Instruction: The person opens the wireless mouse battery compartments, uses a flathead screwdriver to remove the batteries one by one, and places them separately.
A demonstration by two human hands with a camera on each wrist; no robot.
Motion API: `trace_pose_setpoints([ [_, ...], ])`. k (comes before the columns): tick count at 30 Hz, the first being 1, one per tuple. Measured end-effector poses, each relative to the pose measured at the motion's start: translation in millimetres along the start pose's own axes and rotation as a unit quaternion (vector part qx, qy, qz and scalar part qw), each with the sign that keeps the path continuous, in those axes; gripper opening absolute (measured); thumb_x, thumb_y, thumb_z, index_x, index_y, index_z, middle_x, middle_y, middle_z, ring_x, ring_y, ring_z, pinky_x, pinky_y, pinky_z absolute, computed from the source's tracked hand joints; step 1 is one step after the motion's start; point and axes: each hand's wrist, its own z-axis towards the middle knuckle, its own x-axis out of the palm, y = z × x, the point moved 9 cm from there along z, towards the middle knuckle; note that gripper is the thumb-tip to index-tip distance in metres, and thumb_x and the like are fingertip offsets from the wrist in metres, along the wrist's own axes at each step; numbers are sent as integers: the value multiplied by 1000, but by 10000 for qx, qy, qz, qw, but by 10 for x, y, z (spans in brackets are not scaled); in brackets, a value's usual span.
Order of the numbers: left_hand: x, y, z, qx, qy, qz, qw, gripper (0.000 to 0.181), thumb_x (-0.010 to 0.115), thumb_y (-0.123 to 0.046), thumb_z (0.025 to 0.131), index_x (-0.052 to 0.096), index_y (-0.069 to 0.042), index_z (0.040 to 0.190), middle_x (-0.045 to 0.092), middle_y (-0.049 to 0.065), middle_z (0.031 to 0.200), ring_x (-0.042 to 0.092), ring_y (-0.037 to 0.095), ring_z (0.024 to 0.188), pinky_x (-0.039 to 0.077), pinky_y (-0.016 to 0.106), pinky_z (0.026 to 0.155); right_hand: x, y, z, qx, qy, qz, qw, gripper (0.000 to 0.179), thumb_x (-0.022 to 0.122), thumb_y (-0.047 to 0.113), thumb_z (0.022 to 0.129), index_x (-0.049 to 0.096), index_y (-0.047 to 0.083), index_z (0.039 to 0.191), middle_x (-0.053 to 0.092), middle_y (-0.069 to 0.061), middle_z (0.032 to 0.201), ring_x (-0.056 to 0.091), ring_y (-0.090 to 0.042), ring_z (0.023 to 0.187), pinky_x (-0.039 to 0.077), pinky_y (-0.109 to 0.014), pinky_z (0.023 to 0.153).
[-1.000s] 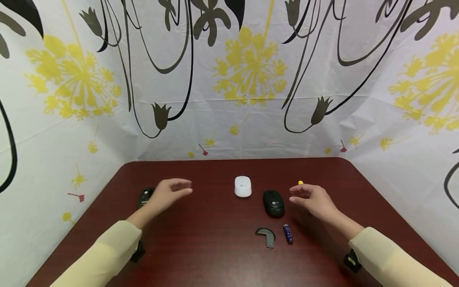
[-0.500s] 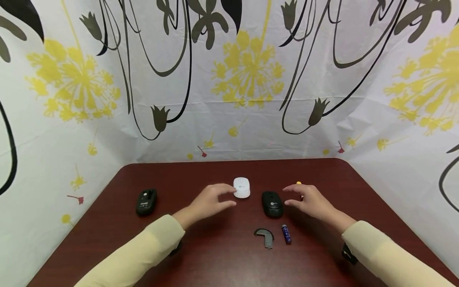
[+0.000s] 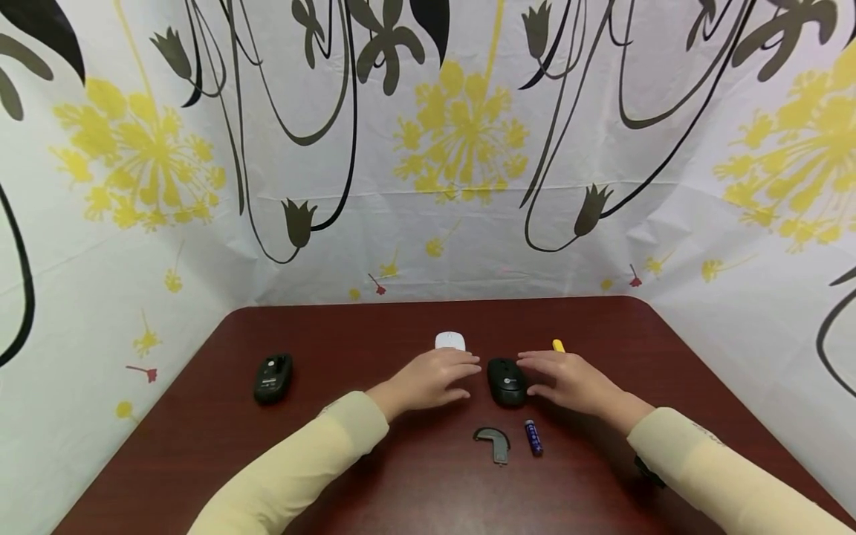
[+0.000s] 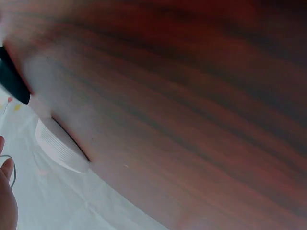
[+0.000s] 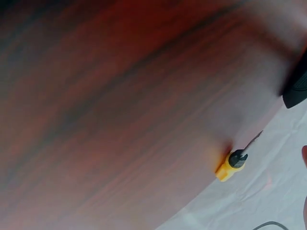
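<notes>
A black computer mouse (image 3: pixel 507 383) lies on the dark red table between the two hands. My left hand (image 3: pixel 428 380) hovers to its left with loosely extended fingers, covering the near part of a white mouse (image 3: pixel 450 340). On the other side, my right hand (image 3: pixel 568 380) has its fingertips at the black mouse's right edge; whether they touch it I cannot tell. Neither hand holds anything. The left wrist view shows the white mouse (image 4: pixel 62 146) and the dark mouse's end (image 4: pixel 12 79). Closer to me lie a curved grey cover piece (image 3: pixel 496 444) and a blue battery (image 3: pixel 533 438).
Another black mouse (image 3: pixel 273 377) lies at the left of the table, its labelled side up. A yellow-handled screwdriver (image 5: pixel 230 165) lies behind the right hand, mostly hidden in the head view. A patterned cloth (image 3: pixel 428 267) hangs around the table's back and sides.
My left hand has moved right from beside the left black mouse, past the white one, toward the middle black mouse. The right hand has shifted slightly left, closer to that mouse.
</notes>
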Motion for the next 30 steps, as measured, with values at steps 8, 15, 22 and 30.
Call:
trace_pose_setpoints([
  [8, 165, -80, 171, 362, 389, 597, 9968, 49, 67, -31, 93, 57, -8, 135, 55, 6, 137, 46, 19, 131, 33, 33, 111, 44, 71, -56, -801, -40, -492, 9956, 56, 89, 14, 66, 67, 0, 116, 64, -17, 120, 65, -26, 102, 58, -39, 75],
  [15, 272, -105, 235, 725, 679, 1026, 9897, 47, 65, -33, 95, 58, -10, 135, 57, 4, 135, 48, 18, 129, 32, 34, 111, 149, 92, -93, -1272, 241, -907, 9874, 60, 86, 19, 70, 64, 0, 122, 63, -15, 123, 63, -29, 107, 56, -43, 82],
  [22, 338, -153, 290, 1146, 844, 1198, 9825, 44, 61, -33, 96, 58, -11, 134, 58, 5, 134, 50, 18, 127, 35, 36, 110, 193, 114, -93, -1797, 297, -1217, 9757, 50, 81, 24, 80, 65, 0, 122, 65, -14, 120, 62, -30, 110, 53, -45, 89],
  [30, 399, -134, 336, 1202, 865, 1262, 9809, 43, 61, -34, 97, 59, -11, 133, 59, 5, 133, 51, 16, 125, 36, 37, 109, 217, 104, -90, -1964, 337, -1366, 9704, 49, 80, 25, 80, 66, -1, 120, 66, -14, 117, 63, -29, 108, 53, -45, 89],
])
